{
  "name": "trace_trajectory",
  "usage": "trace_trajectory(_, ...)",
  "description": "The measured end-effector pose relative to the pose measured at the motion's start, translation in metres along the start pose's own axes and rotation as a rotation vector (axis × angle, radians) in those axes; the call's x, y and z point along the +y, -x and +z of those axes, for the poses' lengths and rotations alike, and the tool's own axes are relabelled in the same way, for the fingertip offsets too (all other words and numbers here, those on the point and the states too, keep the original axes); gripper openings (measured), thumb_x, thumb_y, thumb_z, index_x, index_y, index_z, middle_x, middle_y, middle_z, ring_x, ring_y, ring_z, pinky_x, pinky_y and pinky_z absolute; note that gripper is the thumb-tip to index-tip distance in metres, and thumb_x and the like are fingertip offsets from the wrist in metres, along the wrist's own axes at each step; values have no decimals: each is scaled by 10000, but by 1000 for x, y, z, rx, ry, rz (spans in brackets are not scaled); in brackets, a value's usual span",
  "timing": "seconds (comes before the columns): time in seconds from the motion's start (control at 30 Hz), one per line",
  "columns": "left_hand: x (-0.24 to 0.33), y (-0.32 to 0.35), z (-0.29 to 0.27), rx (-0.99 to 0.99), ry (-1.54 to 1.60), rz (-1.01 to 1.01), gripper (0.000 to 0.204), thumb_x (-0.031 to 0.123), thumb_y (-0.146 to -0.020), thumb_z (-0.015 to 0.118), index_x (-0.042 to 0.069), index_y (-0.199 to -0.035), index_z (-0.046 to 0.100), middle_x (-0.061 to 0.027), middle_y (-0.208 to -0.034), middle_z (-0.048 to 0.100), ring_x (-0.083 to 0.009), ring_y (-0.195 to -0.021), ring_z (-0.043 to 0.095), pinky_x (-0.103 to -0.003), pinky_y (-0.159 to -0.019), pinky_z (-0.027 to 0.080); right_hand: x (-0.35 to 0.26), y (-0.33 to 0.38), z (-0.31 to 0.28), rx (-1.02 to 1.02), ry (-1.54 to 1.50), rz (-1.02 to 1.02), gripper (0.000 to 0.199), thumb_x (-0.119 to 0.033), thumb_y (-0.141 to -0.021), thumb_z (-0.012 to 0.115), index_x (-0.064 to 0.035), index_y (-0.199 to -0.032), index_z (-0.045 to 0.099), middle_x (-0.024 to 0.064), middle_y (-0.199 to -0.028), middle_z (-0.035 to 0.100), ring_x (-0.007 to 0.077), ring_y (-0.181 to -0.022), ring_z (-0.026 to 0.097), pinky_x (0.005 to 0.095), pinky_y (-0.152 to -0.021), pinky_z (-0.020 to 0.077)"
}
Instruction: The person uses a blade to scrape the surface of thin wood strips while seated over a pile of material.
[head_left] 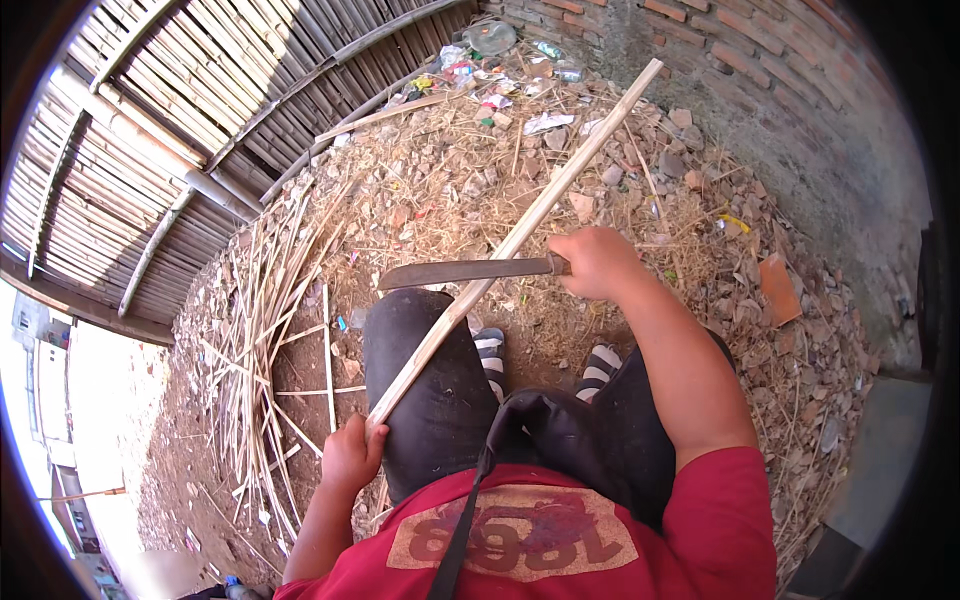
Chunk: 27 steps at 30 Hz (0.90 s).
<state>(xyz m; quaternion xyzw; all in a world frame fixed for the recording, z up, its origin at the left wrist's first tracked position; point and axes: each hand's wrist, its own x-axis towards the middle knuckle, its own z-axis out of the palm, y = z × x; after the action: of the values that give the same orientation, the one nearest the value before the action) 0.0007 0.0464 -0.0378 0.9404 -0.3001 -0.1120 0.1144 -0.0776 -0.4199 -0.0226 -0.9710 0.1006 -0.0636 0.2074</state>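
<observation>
Left hand (350,455) grips lower end of pale strip (547,200). Right hand (598,262) clenched around handle of machete (430,273); blade crosses strip near its middle, tip pointing left. Strip slants up-right over left thigh (398,335), far end free above rubble (400,205). Loose strips (262,350) piled on ground at left. 2 striped sandals (490,355) between knees. Brick wall (745,55) beyond.
</observation>
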Motion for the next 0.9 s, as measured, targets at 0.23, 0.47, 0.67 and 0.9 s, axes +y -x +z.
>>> trace_trajectory(0.23,-3,-4,-7,-18,-25,2,434,453,-978,580,37,-875,513,-266,-706,629,-512,-696,624,-605,-615,465,30,2,-17,39,-189,327,251,-221,-760,735,-84,-967,696,175,-817,689,387,-788,665,472,-714,519)
trace_trajectory(0.47,-18,2,-4,28,25,49,433,448,-969,597,41,-848,513,-255,-674,616,-497,-667,622,-591,-597,465,18,0,-12,44,-299,221,306,-253,-788,757,-22,-979,696,180,-784,677,322,-733,659,408,-696,516)
trace_trajectory(0.67,-14,2,-15,30,-7,47,439,454,-957,616,47,-832,512,-245,-665,607,-487,-651,614,-584,-580,456,27,0,0,183,-553,174,313,-243,-809,796,-6,-979,683,60,-774,671,165,-681,601,352,-662,494)
trace_trajectory(0.9,-26,4,-18,-15,-31,25,448,486,-952,612,50,-891,532,-229,-732,627,-476,-701,628,-567,-618,475,25,-1,-14,105,-989,246,175,-133,-857,768,-63,-860,607,13,-732,619,106,-672,592,286,-650,488)
